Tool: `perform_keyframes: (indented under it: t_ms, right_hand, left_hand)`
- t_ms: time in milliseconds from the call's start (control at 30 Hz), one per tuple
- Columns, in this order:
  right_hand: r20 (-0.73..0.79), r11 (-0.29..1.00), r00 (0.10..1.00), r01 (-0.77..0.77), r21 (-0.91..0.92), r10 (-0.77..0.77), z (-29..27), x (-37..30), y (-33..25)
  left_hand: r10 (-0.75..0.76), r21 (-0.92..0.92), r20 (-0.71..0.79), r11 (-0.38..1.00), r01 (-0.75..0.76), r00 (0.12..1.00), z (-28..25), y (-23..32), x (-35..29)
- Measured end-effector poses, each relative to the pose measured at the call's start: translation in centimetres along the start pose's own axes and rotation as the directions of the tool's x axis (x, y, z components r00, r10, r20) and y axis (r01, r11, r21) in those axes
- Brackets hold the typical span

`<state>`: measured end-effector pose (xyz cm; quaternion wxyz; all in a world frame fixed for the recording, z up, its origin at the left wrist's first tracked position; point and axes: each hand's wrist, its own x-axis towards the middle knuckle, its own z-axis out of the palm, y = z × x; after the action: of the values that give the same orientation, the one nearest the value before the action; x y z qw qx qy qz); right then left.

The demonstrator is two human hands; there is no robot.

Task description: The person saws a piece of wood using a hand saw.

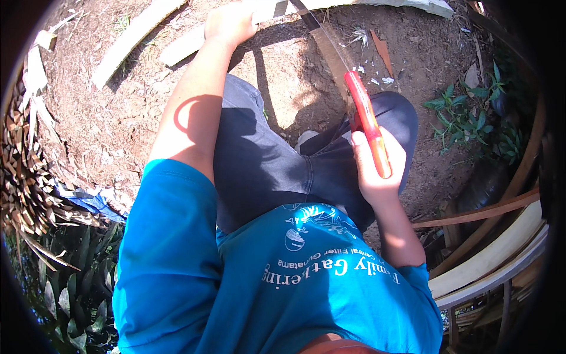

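My right hand (380, 162) is wrapped round the red handle of a handsaw (367, 118), above my right thigh. The saw's thin blade (333, 50) runs up and to the left from the handle and reaches a pale wooden plank (184, 48) at the top edge. There, the blade's far end is cut off by the frame. My left hand (231, 25) is closed over the plank, left of the blade, pressing it from above. The fingers of that hand show only in part.
Another pale plank (132, 44) lies on the soil at upper left. White offcuts (387, 80) and a brown sliver (382, 53) lie beyond my right knee. Green plants (463, 115) grow at right. Stacked wood strips (26, 171) stand at left; long boards (495, 259) lie at lower right.
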<state>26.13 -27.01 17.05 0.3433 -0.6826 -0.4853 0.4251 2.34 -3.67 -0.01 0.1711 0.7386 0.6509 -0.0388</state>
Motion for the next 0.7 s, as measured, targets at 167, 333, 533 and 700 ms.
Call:
perform_keyframes:
  t_ms: [167,333,533,700]
  right_hand:
    - [0.04,0.999,0.998,0.053,0.005,-0.053,0.3,0.7,-0.1]
    - [0.011,1.0,1.0,0.016,0.023,-0.016,0.8,0.5,0.3]
    - [0.032,0.997,0.999,-0.015,-0.074,0.018,-3.1,-1.2,-0.3]
    - [0.041,0.986,0.985,-0.167,-0.008,0.167,-3.5,-0.7,-1.6]
  left_hand:
    - [-0.052,0.005,0.055,0.999,0.052,0.997,-0.6,0.2,0.5]
    - [0.01,0.022,-0.092,1.0,-0.008,0.996,0.0,0.2,0.3]
    - [-0.042,-0.051,-0.002,0.998,0.042,0.999,0.3,-0.4,0.3]
    - [-0.032,-0.006,-0.036,0.999,0.031,0.999,-0.9,0.8,0.1]
